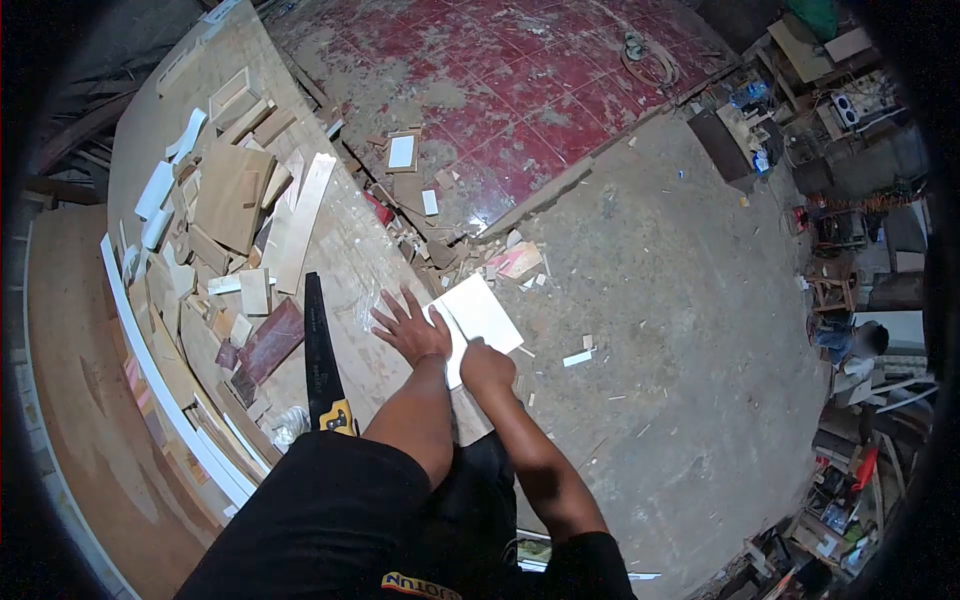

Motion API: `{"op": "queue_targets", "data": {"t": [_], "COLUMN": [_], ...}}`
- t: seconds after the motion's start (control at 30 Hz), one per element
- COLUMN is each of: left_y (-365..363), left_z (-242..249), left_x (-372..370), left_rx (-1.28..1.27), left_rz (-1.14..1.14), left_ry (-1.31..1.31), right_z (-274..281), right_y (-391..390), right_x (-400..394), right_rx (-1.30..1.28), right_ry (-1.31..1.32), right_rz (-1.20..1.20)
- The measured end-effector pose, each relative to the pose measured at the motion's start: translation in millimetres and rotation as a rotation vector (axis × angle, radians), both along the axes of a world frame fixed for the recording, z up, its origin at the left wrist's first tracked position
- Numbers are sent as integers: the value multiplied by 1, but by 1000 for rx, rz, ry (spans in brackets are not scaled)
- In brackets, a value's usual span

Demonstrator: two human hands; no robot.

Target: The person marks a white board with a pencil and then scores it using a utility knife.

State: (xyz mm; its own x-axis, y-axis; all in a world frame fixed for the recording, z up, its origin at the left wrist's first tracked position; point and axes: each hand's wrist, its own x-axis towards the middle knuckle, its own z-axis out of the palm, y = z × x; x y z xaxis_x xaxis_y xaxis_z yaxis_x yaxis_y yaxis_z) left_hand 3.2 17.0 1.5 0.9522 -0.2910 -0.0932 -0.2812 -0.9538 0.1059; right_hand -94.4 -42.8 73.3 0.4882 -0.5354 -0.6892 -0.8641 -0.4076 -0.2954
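Note:
A white rectangular board [482, 312] lies at the edge of the wooden worktable [345, 240], partly out past the edge. My left hand [413, 328] rests flat with fingers spread, across the board's left side and the tabletop. My right hand [488, 370] is closed over the board's near part; its fingers are curled under and whatever they grip is hidden. Left of my left forearm lies a handsaw [318, 345] with a black blade and a yellow and black handle.
Wood offcuts [235, 195] and white strips [158, 190] are heaped on the table's left. A reddish-brown board piece [272, 340] lies near the saw. Scraps litter the concrete floor [640, 300] and red tiles [500, 100]. Another person [850, 350] is at the far right among clutter.

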Motion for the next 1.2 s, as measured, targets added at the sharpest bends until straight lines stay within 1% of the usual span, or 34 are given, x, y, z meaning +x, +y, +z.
{"op": "queue_targets", "data": {"t": [0.07, 0.1, 0.13, 0.23, 0.27, 0.3, 0.37, 0.43, 0.5, 0.57, 0.63, 0.7, 0.8, 0.83, 0.9, 0.93, 1.0, 1.03, 1.13, 1.17, 1.2], "left_y": [2, 0, 0, 0, -2, -2, -1, -1, 1, 0, 0, 0, -1, -1, 0, 0, 0, 0, 0, 0, 0], "left_z": [1, 4, 6, 5, 7, 8, 9, 7, 3, 1, 6, 7, 9, 9, 7, 5, 7, 8, 6, 5, 4], "left_x": [0, 0, 0, -1, 1, 1, 0, 1, -1, 1, 1, 1, 2, 3, 2, 1, 3, 2, 1, 1, 2], "left_rx": [2, 11, 19, 13, 8, 20, 30, 34, 29, 18, 18, 14, 25, 39, 22, 6, 10, 11, 4, 2, 0], "left_rz": [9, 15, 17, 24, 31, 31, 35, 28, 20, 26, 18, 23, 32, 33, 24, 17, 16, 18, 17, 17, 18], "left_ry": [5, 16, 28, 25, 21, 37, 49, 60, 42, 18, 23, 28, 52, 77, 47, 22, 25, 31, 15, 13, 9], "right_z": [24, 48, 60, 55, 42, 30, 12, 4, 23, 50, 67, 46, 20, 13, 13, 15, 52, 61, 62, 52, 33], "right_y": [4, 4, 6, 4, 2, 0, -4, -4, -4, -2, -3, -5, -12, -13, -12, -11, -12, -11, -13, -13, -11], "right_x": [-16, -21, -24, -11, 2, 11, 26, 27, 15, 5, 5, 15, 39, 39, 36, 24, 6, 2, 3, 9, 19], "right_rx": [15, 22, 28, 22, 60, 56, 32, 33, 98, 109, 107, 86, 94, 92, 3, 51, 65, 75, 82, 79, 80], "right_ry": [-5, 43, 93, 74, 104, 101, -18, -10, 101, 116, 213, 233, 108, 105, 80, 110, 153, 198, 228, 226, 216], "right_rz": [21, 20, 16, 20, -42, -34, -27, -37, -73, -38, 41, 22, 47, 49, 97, 78, 112, 149, 158, 158, 90]}}
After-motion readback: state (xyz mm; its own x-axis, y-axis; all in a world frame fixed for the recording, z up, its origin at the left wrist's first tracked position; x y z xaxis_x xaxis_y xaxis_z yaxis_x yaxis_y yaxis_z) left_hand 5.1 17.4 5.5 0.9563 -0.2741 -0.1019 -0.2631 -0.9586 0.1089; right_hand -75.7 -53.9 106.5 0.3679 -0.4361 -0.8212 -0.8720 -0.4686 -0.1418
